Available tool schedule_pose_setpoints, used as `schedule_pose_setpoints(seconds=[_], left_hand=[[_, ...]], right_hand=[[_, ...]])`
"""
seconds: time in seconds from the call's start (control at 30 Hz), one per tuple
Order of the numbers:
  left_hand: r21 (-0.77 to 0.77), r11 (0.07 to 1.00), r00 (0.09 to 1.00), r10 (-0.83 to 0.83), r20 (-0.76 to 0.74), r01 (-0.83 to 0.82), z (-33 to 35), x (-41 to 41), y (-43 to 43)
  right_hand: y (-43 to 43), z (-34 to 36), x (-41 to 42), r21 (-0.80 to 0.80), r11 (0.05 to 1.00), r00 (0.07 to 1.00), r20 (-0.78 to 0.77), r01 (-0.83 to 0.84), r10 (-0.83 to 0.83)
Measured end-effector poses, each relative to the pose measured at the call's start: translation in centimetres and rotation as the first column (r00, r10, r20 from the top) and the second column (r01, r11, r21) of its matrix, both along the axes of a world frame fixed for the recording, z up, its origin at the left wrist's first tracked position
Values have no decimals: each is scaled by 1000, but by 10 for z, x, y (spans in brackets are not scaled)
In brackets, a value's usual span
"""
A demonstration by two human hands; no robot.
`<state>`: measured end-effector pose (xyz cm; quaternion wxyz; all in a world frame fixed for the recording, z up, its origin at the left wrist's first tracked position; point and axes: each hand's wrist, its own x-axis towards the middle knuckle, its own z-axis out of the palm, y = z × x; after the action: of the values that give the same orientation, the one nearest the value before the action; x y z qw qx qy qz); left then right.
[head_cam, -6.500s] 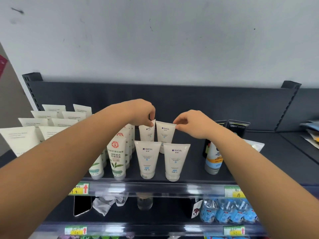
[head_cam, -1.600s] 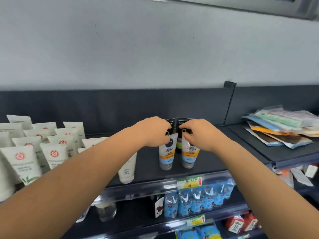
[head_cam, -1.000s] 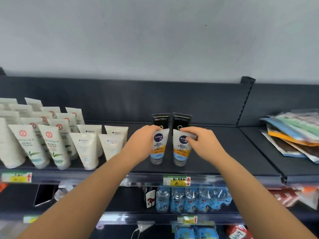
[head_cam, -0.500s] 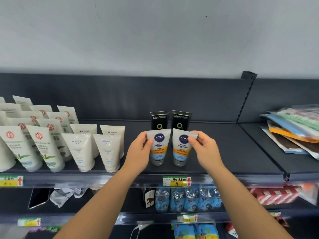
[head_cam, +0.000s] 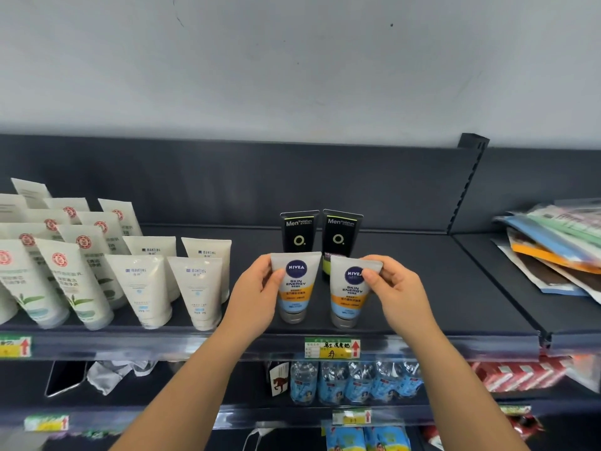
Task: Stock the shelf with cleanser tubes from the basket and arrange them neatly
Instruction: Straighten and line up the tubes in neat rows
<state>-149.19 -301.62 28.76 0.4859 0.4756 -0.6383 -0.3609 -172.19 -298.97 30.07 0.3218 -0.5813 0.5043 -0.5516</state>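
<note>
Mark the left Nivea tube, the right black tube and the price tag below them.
Left Nivea tube (head_cam: 295, 284): head view, label text mid-body.
Right black tube (head_cam: 339, 238): head view, ring mark on its front.
Price tag (head_cam: 332, 348): head view, handwritten middle.

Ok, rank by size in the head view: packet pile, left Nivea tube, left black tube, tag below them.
Largest first: packet pile, left Nivea tube, tag.
Unranked: left black tube, half hidden and farther back.
</note>
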Motion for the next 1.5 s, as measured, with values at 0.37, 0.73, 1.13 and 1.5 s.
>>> schedule_pose_setpoints(seconds=[0.37,0.73,1.13,1.5], left_hand=[[-37,999,999,12,34,-11,-5,-3,10],[-37,999,999,-10,31,11,-4,-2,15],[28,997,997,-77,0,77,2,2,15],[35,997,982,-65,-179,72,40,6,2]], right_hand=[[1,0,-4,25,1000,1000,2,-11,11],[7,-1,-2,44,999,999,-32,-27,29],[1,6,-14,111,992,997,-35,-57,61],[-6,28,-33,197,951,970,-13,-237,244]])
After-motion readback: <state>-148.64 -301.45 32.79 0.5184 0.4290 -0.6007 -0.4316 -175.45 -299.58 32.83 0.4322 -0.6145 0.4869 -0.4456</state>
